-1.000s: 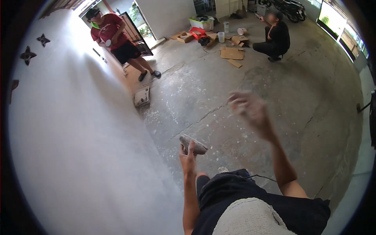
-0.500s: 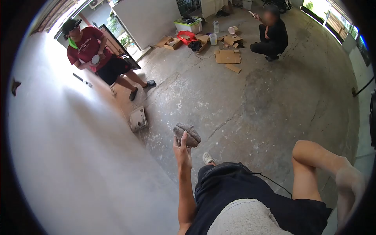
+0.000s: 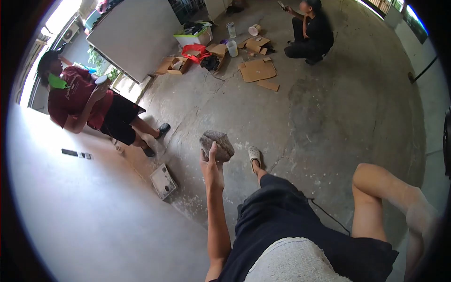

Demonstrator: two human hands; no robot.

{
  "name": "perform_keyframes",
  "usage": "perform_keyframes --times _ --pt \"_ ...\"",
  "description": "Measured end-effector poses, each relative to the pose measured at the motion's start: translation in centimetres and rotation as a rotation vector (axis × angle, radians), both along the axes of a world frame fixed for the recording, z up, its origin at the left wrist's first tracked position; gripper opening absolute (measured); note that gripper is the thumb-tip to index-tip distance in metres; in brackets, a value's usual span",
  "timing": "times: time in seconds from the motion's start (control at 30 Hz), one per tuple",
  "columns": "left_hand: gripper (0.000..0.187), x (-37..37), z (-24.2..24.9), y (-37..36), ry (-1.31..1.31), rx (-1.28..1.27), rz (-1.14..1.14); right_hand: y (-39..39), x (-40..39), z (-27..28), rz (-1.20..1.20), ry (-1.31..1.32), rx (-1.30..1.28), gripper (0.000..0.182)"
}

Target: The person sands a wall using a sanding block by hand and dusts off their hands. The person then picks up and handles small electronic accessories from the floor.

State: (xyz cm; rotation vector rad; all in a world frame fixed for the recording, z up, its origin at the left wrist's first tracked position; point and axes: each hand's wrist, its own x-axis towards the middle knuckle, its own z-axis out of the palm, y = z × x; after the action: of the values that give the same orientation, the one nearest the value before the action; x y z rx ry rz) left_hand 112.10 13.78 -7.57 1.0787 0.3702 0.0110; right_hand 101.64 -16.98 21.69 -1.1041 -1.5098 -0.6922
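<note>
My left hand [image 3: 212, 168] is raised in front of me, shut on a worn grey-brown pad [image 3: 217, 143] held up by its lower edge. The pad is in the air over the concrete floor, a little way from the white wall [image 3: 94, 221] on my left. My right arm hangs bent at my side, and my right hand [image 3: 421, 218] sits low at the picture's right edge. It is blurred, so its fingers do not show clearly, and nothing is visible in it. My foot in a pale sandal [image 3: 254, 154] stands just right of the pad.
A person in a red shirt [image 3: 77, 101] stands by the wall at left. Another person in black [image 3: 312, 30] crouches at the back. Cardboard pieces [image 3: 257, 70], boxes and cups lie on the floor there. A small white box [image 3: 163, 181] rests at the wall's foot.
My right arm has dropped from in front of me to my side. My left hand kept hold of the pad and lifted it slightly. The view swung left and down.
</note>
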Motion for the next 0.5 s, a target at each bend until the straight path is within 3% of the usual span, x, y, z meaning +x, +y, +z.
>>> perform_keyframes --times 0.27,0.5 --pt "0.035 20.7 2.3 2.9 -0.1 -0.022 0.075 2.3 21.7 1.5 0.035 0.039 -0.018 0.026" --pt "0.034 35.4 1.0 7.4 -0.02 0.017 0.149 6.1 36.9 1.6 0.051 0.042 -0.038 0.026"
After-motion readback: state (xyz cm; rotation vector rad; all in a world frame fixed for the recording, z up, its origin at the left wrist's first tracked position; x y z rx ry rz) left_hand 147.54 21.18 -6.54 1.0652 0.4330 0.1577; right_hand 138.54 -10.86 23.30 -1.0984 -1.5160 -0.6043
